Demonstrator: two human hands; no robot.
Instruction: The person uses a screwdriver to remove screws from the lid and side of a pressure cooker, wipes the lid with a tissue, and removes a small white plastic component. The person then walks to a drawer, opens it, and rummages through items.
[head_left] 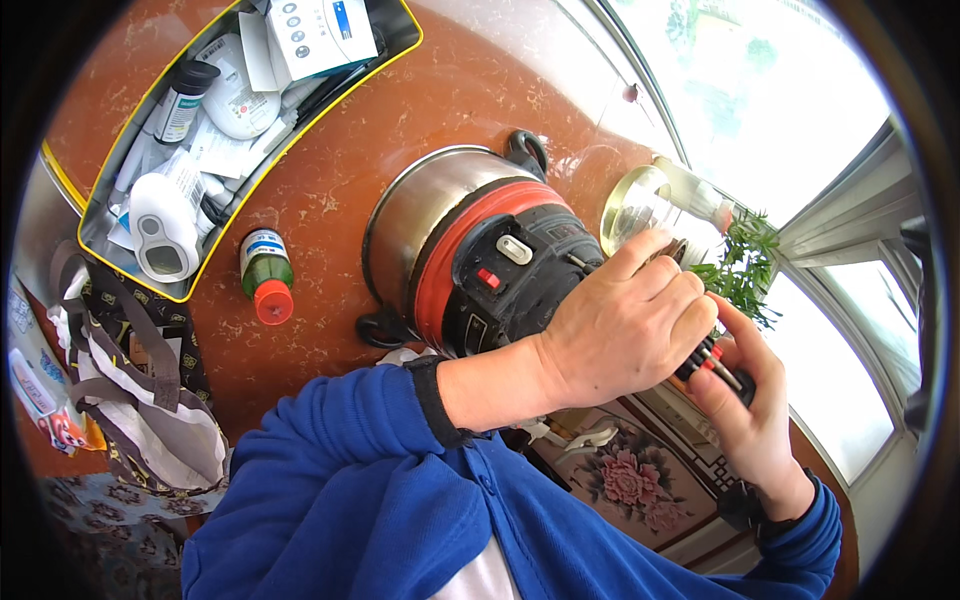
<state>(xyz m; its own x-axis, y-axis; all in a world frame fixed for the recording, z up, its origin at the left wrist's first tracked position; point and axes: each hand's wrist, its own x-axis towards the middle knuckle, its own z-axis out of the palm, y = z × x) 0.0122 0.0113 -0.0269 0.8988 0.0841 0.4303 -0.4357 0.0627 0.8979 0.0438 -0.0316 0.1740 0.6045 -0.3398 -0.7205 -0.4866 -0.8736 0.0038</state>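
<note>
A person in a blue cardigan (350,480) bends over a reddish-brown marbled tabletop (325,270), with both bare hands meeting right of centre in the frame. The left hand (615,335) reaches in from the left, back upward, its fingers curled closed; whether they grip anything cannot be seen. Just below and to the right, the right hand (755,410) has its thumb and fingers clamped on a small black-and-red object (709,352) with a metal shaft, partly hidden between the two hands. Beside them, at the centre of the frame, a round metal appliance (415,215) lies on its side, with a red band, a black control panel (525,275) and two black side handles. Left of it lies a small green bottle (266,270) with a red cap. In the upper left, a yellow-rimmed bin (415,35) holds a white box (325,35), a dark-capped bottle (185,100) and a white device (160,230) with a small display. A patterned bag (165,420) sits at the lower left. At the right, a green plant (745,255) and a glass vessel (635,195) stand near a bright window (750,70).
</note>
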